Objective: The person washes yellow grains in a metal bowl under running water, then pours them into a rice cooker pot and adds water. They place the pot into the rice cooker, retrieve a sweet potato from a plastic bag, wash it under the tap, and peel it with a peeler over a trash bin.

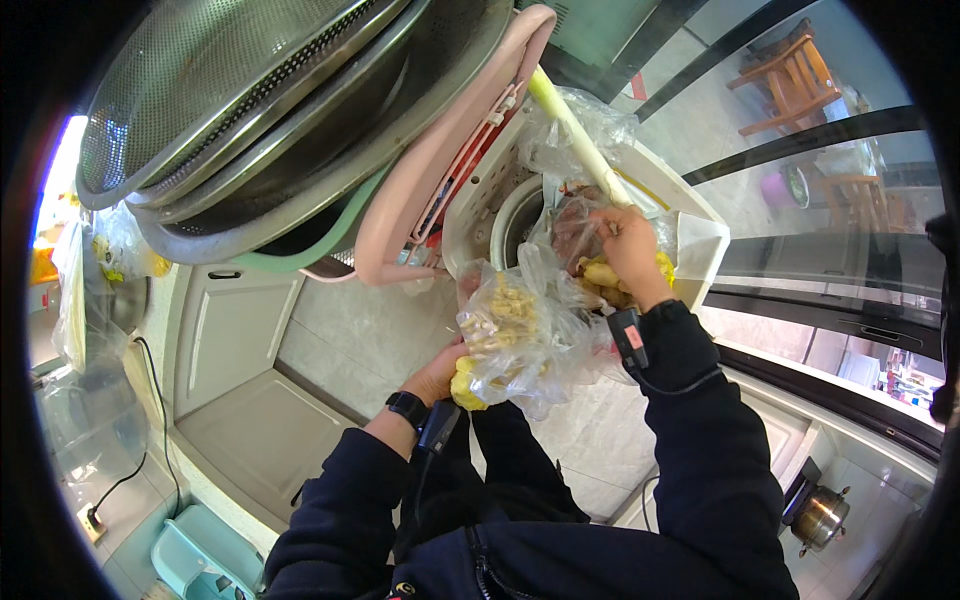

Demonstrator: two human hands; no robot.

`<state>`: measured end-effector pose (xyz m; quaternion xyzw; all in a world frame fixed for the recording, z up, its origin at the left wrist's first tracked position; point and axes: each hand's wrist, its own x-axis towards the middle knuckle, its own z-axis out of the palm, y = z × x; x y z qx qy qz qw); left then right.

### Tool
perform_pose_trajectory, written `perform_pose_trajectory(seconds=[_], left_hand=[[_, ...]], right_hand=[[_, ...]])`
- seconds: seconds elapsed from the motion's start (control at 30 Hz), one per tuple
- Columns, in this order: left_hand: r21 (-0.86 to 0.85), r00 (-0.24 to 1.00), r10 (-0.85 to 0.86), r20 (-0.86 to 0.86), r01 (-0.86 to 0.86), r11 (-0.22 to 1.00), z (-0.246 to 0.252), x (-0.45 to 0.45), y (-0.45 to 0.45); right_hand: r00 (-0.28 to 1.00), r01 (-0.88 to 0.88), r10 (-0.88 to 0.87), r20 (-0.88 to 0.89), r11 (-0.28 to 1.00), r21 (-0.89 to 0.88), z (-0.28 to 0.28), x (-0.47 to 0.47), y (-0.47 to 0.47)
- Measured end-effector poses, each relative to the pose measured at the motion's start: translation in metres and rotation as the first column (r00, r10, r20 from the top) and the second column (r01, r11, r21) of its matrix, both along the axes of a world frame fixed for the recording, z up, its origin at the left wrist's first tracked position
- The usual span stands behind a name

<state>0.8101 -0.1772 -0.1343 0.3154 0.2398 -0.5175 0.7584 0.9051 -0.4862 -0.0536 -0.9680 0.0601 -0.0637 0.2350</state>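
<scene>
My left hand (441,369) holds a clear plastic bag (502,315) from its left side; the fingers are mostly hidden behind it. Yellowish chunks show through this bag, and a bright yellow bundle (466,384) hangs at its lower edge by my wrist. My right hand (628,244) reaches into a white plastic basket (694,259), its bent fingers pinching thin clear film (581,206) over something reddish brown. A pale green-white stalk (574,131), like a leek, leans beside those fingers. Below the palm lie knobbly yellow-brown pieces (600,274), perhaps ginger.
Stacked metal strainers and basins (300,150) crowd the upper left beside a pink plastic basket (390,232). A round metal pot (521,221) sits inside the white basket. A glazed door frame (810,142) stands at right, cabinets (236,322) at left, and a metal pot (821,517) lower right.
</scene>
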Motion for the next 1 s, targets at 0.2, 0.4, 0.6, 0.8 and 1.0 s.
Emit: perform_pose_trajectory(seconds=[0.2, 0.4, 0.6, 0.8, 1.0], left_hand=[[-0.02, 1.0, -0.006, -0.005, 0.006, 1.0, -0.003, -0.001, 0.002], [-0.046, 0.999, 0.006, 0.036, -0.004, 0.999, -0.008, -0.004, -0.001], [-0.085, 0.999, 0.011, -0.04, -0.014, 0.996, -0.008, -0.002, 0.001], [-0.078, 1.0, 0.025, 0.006, -0.024, 0.997, 0.0, -0.001, -0.002], [-0.066, 1.0, 0.022, 0.001, -0.022, 0.998, 0.007, 0.002, -0.001]], right_hand=[[0.991, 0.008, -0.128, 0.027, 0.262, 0.965, 0.021, -0.024, -0.019], [0.977, 0.006, -0.199, -0.072, -0.315, 0.949, 0.029, -0.048, -0.035], [0.815, 0.09, -0.449, -0.366, -0.527, 0.845, 0.032, -0.049, -0.039], [0.691, 0.023, -0.568, -0.447, -0.601, 0.799, 0.029, -0.051, -0.039], [0.958, -0.255, -0.081, 0.275, -0.677, 0.69, -0.01, -0.058, -0.059]])
